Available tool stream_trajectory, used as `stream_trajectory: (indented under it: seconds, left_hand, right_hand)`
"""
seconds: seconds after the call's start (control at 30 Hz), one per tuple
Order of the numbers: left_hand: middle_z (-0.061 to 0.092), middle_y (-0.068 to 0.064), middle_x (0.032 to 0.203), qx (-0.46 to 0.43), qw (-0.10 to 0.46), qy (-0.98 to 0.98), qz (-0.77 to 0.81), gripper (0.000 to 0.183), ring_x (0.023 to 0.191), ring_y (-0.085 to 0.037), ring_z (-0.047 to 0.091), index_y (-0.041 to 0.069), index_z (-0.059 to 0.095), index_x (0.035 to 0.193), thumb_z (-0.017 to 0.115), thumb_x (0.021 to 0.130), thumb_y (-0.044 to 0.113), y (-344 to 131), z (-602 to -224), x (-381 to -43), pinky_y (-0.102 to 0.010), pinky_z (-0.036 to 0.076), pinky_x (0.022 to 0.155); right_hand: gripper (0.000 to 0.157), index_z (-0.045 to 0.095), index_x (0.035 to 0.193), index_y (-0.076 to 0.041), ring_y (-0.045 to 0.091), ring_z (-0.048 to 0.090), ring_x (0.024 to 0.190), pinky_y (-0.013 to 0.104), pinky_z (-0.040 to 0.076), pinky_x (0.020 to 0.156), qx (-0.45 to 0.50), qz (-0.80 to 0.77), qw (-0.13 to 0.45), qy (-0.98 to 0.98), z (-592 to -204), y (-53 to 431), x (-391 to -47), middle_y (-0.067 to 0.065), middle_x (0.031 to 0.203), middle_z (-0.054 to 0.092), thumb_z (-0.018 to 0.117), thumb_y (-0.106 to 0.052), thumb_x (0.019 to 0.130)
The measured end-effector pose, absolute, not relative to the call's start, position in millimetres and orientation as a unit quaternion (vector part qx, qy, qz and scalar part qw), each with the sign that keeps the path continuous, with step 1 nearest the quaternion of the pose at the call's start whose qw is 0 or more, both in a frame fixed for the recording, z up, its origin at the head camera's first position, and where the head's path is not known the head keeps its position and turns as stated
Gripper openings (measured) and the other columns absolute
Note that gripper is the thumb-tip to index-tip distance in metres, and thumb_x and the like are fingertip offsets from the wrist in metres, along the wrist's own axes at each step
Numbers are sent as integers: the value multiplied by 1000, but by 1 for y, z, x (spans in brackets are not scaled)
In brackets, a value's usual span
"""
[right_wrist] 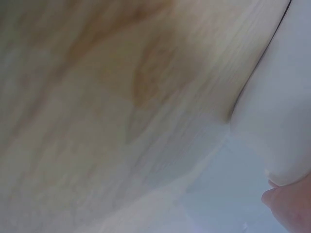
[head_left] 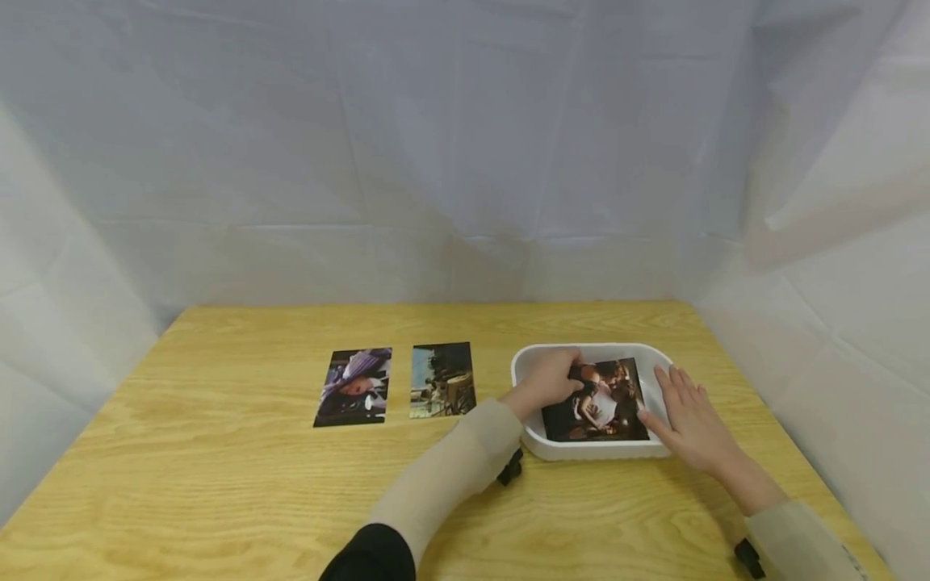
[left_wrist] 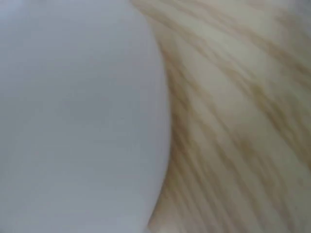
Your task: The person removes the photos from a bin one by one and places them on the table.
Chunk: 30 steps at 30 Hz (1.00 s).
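- Left hand (head_left: 548,379), head view: over the left rim of the white tray (head_left: 596,450), thumb on the face of the dark print (head_left: 606,407), fingers bent at its upper left edge; looks like a pinch, underside of grip hidden.
- Right hand (head_left: 690,424), same view: fingers straight, slightly spread at the tray's right end; thumb out to the print's right edge, touching or just beside, cannot tell which. No grip visible.
- Print: within the tray, picture side up, slightly turned; flat or propped, cannot tell.
- Step in hand, by judgement: seating the print in the tray. Next move probably calls for squaring the edges, then easing the left-hand grip without dragging.
- Also on the wooden table (head_left: 218,484), left of the tray: purple-toned print (head_left: 353,391) and, beside it with a gap, blue-skied print (head_left: 445,383).
- Left wrist view: pale curved surface, likely tray wall, against blurred wood grain; no hand visible, grip unreadable.
- Right wrist view: wood grain, pale wall at right, bit of finger at lower right; too little for judging spread.
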<state>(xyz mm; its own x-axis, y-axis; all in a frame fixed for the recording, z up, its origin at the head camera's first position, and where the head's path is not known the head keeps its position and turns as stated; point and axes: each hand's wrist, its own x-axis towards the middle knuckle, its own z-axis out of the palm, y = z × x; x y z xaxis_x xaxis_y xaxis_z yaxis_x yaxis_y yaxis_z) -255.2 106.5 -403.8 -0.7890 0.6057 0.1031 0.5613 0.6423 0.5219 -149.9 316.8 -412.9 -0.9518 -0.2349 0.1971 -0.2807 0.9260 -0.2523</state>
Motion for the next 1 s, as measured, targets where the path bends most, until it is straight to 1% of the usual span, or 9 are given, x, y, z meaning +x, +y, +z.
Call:
stream_trajectory:
  seconds: [0.07,0.2,0.3,0.43,0.53,0.73,0.8,0.87,1.0]
  left_hand:
    - [61,-5,100,324,35,898,297,20,95,-14,55,7,57,102,62,83,12,105,-400,-254,-22,42,81]
    - [61,-7,103,307,31,892,332,19,97,-18,56,8,58,105,57,86,9,102,-394,-256,-25,44,80]
    - [61,-6,101,287,21,890,353,22,91,-16,57,10,59,108,56,87,9,97,-389,-257,-24,45,74]
    - [61,-7,96,248,-3,872,422,29,78,-15,54,8,59,113,55,85,3,88,-384,-261,-24,43,66]
    - [59,-10,97,210,-2,849,485,33,78,-18,53,5,58,115,54,83,-3,78,-379,-262,-24,43,65]
    - [55,-15,100,141,51,789,596,31,92,-26,51,-2,54,114,52,83,-7,51,-369,-260,-31,45,74]
    - [53,-14,103,115,69,770,623,30,96,-25,49,-2,53,114,52,84,-6,39,-367,-259,-32,44,78]
    - [52,-14,103,96,81,754,644,27,96,-24,48,-3,52,112,52,85,-3,27,-365,-258,-32,43,79]
    - [51,-9,94,49,94,720,686,21,81,-17,49,-2,50,107,53,87,1,-1,-363,-256,-28,44,66]
  right_hand:
    - [74,10,137,8,46,9,126,60,10,96,131,139,82,-978,-414,318,-150,36,136,11,43,-39,91]
    - [75,10,138,8,47,10,125,60,10,96,128,139,80,-979,-415,319,-150,36,136,11,43,-40,91]
    - [75,10,138,8,47,10,125,60,10,96,125,137,77,-980,-414,318,-150,36,136,11,43,-41,91]
    - [75,12,137,8,47,11,125,60,11,96,121,132,75,-981,-412,318,-151,36,136,12,44,-41,90]
    - [75,13,137,8,46,11,125,60,11,96,119,133,72,-981,-411,317,-151,36,136,13,44,-42,90]
    - [75,13,137,7,46,11,125,60,11,96,117,131,70,-982,-411,316,-151,35,136,13,44,-42,90]
    - [75,13,137,7,46,11,125,60,11,96,117,131,69,-982,-411,316,-152,35,137,13,44,-42,90]
    - [75,12,137,7,46,10,126,60,10,96,117,132,66,-982,-410,315,-152,35,137,12,43,-43,90]
    - [76,11,138,7,46,10,126,59,10,97,120,132,65,-982,-410,315,-154,35,137,12,43,-43,90]
